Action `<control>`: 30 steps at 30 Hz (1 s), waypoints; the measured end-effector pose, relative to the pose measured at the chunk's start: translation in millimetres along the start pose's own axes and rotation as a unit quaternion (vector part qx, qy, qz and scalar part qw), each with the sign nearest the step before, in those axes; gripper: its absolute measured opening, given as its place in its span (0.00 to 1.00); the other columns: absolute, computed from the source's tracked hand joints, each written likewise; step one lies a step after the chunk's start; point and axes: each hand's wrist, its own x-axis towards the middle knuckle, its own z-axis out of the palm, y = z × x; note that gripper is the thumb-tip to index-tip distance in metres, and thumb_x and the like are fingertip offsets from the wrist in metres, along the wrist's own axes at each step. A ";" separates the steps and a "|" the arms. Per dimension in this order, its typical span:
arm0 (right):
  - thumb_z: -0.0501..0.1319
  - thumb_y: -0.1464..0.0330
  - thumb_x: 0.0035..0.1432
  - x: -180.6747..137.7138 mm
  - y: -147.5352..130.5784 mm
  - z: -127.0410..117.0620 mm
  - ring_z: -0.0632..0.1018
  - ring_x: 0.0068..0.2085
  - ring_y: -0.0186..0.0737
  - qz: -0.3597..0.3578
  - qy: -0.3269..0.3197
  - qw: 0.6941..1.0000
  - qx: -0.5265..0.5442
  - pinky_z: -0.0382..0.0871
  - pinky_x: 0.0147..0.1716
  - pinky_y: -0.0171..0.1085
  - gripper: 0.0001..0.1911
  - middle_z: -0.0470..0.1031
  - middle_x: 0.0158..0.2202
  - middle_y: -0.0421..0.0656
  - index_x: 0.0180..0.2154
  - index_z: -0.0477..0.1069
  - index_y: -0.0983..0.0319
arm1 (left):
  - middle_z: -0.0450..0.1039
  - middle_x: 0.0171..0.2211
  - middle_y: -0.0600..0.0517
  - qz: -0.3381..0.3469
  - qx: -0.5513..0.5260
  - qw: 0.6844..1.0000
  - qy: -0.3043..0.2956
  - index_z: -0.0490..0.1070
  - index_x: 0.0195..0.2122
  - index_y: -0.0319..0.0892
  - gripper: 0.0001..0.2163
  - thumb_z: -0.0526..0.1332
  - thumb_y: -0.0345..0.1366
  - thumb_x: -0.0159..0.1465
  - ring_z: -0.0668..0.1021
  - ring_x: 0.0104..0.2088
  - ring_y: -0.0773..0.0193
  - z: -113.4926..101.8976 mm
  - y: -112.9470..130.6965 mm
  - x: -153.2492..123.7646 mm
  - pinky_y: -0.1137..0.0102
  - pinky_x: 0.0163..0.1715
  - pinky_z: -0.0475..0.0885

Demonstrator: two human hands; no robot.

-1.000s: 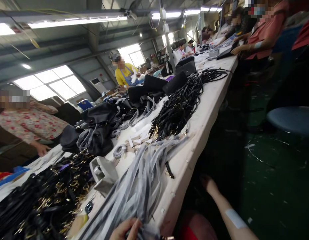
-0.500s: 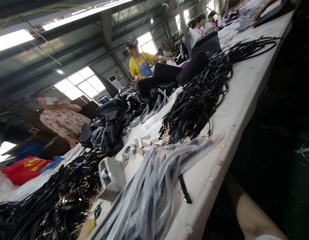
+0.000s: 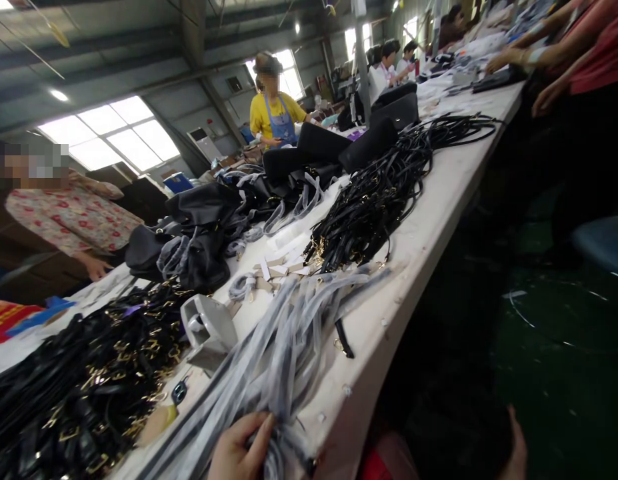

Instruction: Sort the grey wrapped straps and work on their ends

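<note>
The left hand (image 3: 239,450) was clenched around the near end of a bundle of plastic-wrapped straps (image 3: 283,353) that lay lengthwise along the front of the white counter (image 3: 429,227), while the right hand (image 3: 516,447) hung below the counter's edge, only partly in view, so its grip could not be told. Just left of the bundle sat a grey tape dispenser (image 3: 209,330) and a heap of black straps with gold buckles (image 3: 89,387), and farther along lay a second tangle of black straps (image 3: 373,200) beside black bags (image 3: 203,227).
</note>
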 end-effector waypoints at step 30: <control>0.63 0.47 0.52 -191.3 -42.6 -196.9 0.76 0.55 0.55 -0.147 -0.076 0.940 0.298 0.66 0.57 0.57 0.24 0.81 0.46 0.49 0.43 0.79 0.56 | 0.55 0.13 0.63 -0.023 -0.137 0.981 -0.134 0.69 0.31 0.40 0.30 0.62 0.66 0.48 0.59 0.14 0.72 -40.2 39.6 -72.2 0.76 0.15 0.51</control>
